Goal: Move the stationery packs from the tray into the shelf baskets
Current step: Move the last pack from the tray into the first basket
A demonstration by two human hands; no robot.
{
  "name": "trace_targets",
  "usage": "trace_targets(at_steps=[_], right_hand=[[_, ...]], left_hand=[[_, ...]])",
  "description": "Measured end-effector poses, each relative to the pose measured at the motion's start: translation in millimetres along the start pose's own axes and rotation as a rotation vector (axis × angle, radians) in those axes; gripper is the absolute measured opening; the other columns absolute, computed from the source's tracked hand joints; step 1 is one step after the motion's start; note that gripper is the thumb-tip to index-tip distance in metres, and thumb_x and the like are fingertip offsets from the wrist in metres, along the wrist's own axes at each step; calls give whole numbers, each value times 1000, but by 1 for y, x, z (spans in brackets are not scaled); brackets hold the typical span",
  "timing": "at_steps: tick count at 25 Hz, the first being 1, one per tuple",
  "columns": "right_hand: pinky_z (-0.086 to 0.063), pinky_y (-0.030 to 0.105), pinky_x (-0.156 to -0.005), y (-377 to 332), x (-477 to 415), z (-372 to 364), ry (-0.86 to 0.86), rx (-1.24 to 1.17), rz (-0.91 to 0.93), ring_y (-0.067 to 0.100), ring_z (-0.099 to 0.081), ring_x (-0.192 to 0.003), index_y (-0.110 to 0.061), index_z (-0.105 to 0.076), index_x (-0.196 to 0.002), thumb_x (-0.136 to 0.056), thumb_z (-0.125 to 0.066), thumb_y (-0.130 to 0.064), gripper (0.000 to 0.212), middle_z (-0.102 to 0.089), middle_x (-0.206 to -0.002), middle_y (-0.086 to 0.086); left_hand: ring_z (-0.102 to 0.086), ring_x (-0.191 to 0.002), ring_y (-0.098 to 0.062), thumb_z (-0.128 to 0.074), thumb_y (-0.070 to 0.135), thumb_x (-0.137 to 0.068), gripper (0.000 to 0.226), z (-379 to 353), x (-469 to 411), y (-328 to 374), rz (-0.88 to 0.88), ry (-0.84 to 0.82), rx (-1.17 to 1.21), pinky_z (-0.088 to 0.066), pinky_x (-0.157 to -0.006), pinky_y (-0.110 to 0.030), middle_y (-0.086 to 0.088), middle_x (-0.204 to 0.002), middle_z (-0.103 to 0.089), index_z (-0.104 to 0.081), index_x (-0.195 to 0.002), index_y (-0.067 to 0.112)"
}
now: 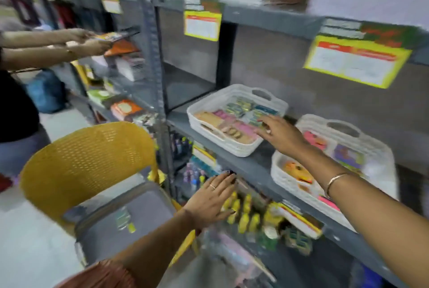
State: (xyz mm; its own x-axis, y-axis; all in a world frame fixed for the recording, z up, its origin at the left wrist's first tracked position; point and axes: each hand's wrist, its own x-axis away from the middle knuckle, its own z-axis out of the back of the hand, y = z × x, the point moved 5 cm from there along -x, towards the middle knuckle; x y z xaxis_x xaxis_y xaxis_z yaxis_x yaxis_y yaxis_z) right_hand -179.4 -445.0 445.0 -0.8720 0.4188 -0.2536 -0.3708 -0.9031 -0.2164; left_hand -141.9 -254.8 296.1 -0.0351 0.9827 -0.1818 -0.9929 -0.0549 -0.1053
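Two white baskets point(236, 123) point(334, 167) crowd the shelf point(209, 134); yellow chair point(88, 160) stands beside.

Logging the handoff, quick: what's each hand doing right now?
Left hand: open, fingers spread flat, holding nothing, by the lower shelf.
Right hand: open, holding nothing, over the left white basket.

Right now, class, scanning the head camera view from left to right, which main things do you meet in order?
Yellow chair → left hand → left white basket → right hand → right white basket.
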Motion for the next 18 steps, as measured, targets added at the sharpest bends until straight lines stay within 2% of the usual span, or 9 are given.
trace_targets(at_steps=[4,7,9,10,11,12,14,16,18], right_hand=[[-47,42,-91,-106,-68,-96,-84,-16,97,30,-50,-119,-15,-54,-120,-89,-57,-30,35,-52,-131,12],[-38,46,-98,-151,-98,-137,82,100,31,34,-47,-122,-13,-58,-116,-82,-61,-24,36,-52,-129,16],[-30,49,-105,-174,-109,-161,175,152,55,37,-45,-123,-10,-58,-114,-77,-62,-20,38,-53,-129,19],[-29,49,-106,-187,-113,-179,187,166,93,38,-46,-123,-9,-58,-113,-75,-63,-18,39,-54,-129,19],[-30,50,-107,-201,-114,-196,184,172,141,38,-47,-122,-9,-57,-112,-74,-65,-17,40,-54,-128,19],[-33,51,-106,-216,-115,-223,157,165,198,39,-49,-120,-9,-58,-112,-73,-67,-16,41,-56,-126,19],[-42,51,-100,-241,-109,-282,60,115,293,40,-56,-114,-7,-61,-109,-69,-72,-13,42,-60,-120,20],[-49,48,-92,-257,-94,-342,-79,81,351,39,-60,-108,-5,-63,-107,-65,-76,-11,44,-63,-117,20],[-49,46,-92,-265,-75,-403,-266,56,361,38,-56,-115,-5,-61,-113,-71,-75,-11,45,-59,-125,20]], left_hand=[[-50,-125,-29,-59,59,-78,68,-43,92,-114,240,-91,22,-49,-94,-42,-11,-136,-54,-55,-126,12],[-44,-130,-32,-51,60,-83,71,-80,159,-166,455,-206,60,-44,-99,-48,-13,-142,-47,-49,-134,10],[-27,-139,-34,-43,61,-87,74,-105,198,-180,536,-274,113,-29,-109,-50,-14,-152,-28,-36,-142,11],[-29,-138,-34,-45,62,-86,75,-117,214,-185,569,-291,110,-31,-109,-49,-14,-151,-30,-39,-140,11],[-39,-133,-32,-51,65,-81,75,-131,228,-186,595,-304,119,-41,-102,-47,-14,-145,-41,-49,-134,12],[-50,-125,-30,-58,67,-75,74,-146,240,-188,625,-332,144,-49,-93,-44,-12,-137,-52,-58,-126,12],[-57,-117,-28,-62,68,-70,74,-176,257,-188,688,-402,222,-55,-85,-42,-10,-129,-60,-64,-119,12],[-57,-117,-27,-53,68,-75,72,-207,272,-185,741,-424,240,-55,-84,-42,-10,-129,-60,-64,-119,12],[-57,-117,-27,-44,68,-77,73,-238,290,-180,767,-470,250,-55,-85,-43,-9,-129,-60,-64,-119,13]])
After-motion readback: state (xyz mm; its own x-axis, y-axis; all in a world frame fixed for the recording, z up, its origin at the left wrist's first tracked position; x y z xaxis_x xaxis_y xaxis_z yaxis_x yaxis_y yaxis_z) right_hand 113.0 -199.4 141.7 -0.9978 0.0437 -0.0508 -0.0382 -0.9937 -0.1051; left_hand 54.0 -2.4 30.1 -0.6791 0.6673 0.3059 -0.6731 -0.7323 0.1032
